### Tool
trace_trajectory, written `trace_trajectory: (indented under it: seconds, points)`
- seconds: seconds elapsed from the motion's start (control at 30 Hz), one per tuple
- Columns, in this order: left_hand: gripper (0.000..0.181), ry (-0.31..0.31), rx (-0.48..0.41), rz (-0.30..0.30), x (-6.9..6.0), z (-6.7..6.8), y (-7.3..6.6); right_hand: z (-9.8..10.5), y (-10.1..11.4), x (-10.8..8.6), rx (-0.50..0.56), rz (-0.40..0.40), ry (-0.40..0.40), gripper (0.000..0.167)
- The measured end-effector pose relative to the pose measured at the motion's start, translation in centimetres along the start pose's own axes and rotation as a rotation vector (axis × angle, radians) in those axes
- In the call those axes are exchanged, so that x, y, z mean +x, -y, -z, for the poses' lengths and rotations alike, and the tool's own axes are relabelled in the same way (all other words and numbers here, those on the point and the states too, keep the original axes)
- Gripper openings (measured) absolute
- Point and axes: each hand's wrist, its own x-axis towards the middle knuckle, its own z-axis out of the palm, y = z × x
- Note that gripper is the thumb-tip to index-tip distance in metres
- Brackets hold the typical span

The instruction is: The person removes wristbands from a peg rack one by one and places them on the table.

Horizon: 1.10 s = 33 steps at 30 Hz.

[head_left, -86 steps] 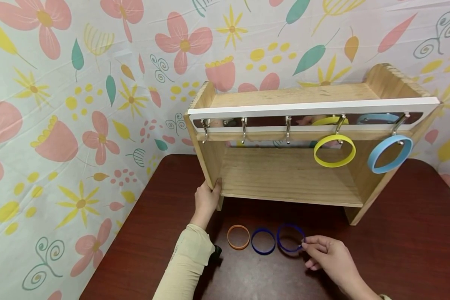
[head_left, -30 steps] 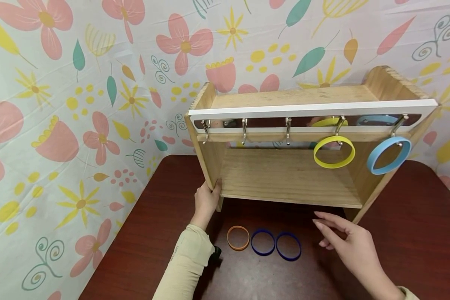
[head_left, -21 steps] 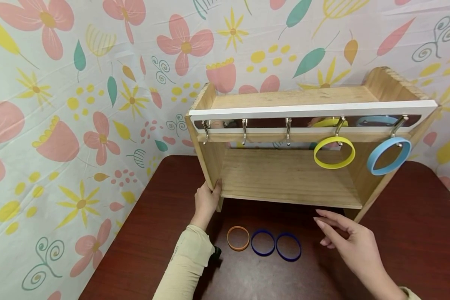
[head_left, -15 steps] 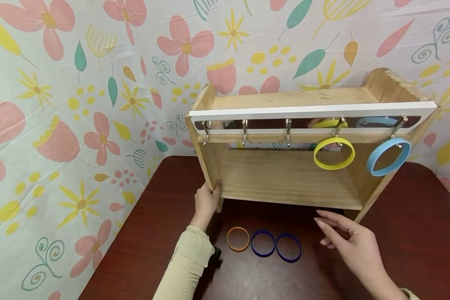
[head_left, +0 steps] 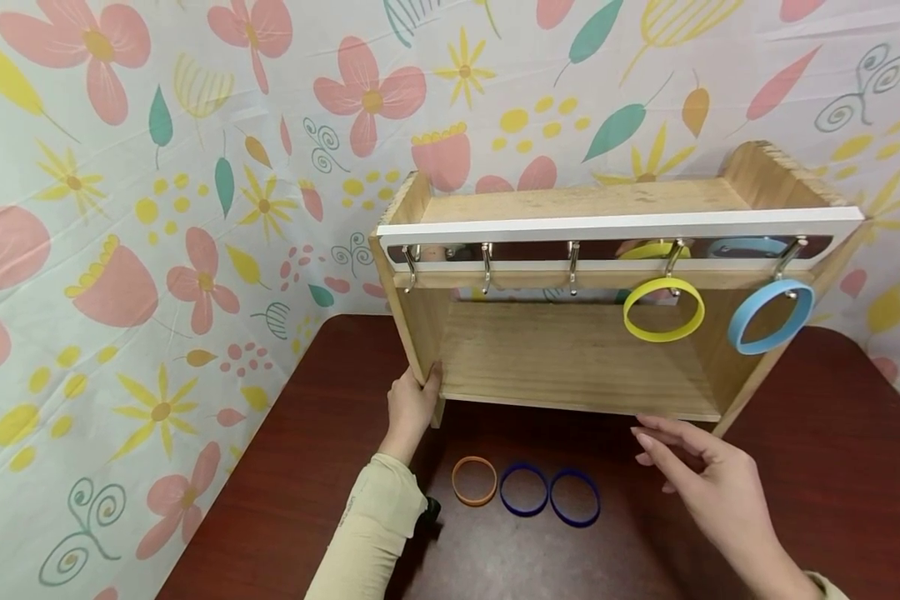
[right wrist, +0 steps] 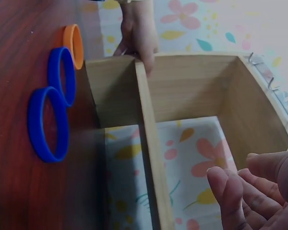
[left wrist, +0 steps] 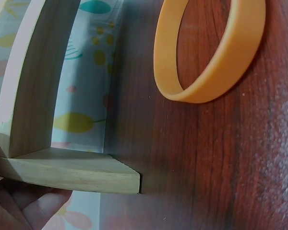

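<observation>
My left hand (head_left: 408,410) grips the lower left side of a wooden shelf (head_left: 570,354); its fingers (left wrist: 43,206) show behind the board in the left wrist view. Before the shelf's lower right front hovers my right hand (head_left: 723,492), fingers loosely bent, thumb apart from the fingertips, holding nothing. On the table lie an orange wristband (head_left: 457,496) and two dark blue wristbands, the middle one (head_left: 524,514) and the right one (head_left: 576,524), side by side in a row. A yellow wristband (head_left: 663,337) and a light blue wristband (head_left: 735,332) hang from hooks on the shelf.
A white-edged hook rail (head_left: 607,225) runs along the shelf's upper front, and three of its hooks, such as the leftmost hook (head_left: 411,271), carry no band. The dark red table (head_left: 330,467) meets a flower-patterned wall cloth (head_left: 232,167) behind and to the left.
My right hand, earlier pinching the right dark blue wristband, has let it go on the table and drawn back to the right. The left hand keeps its grip; the head view has shifted slightly.
</observation>
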Motion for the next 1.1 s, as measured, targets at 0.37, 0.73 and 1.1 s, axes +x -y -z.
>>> trace_trajectory:
  seconds: [0.37, 0.73, 1.1]
  points:
    - [0.03, 0.01, 0.005, 0.011, -0.1, 0.2, 0.0, 0.8, 0.9, 1.0, 0.083, 0.051, -0.071, 0.024]
    - [0.03, 0.009, 0.004, 0.0, -0.1, 0.2, -0.2, 2.2, 2.3, 3.2, 0.123, 0.041, -0.134, 0.027]
    - [0.032, 0.014, 0.008, 0.01, -0.1, 0.2, -0.2, 2.6, 3.6, 5.0, 0.228, 0.025, -0.142, 0.031]
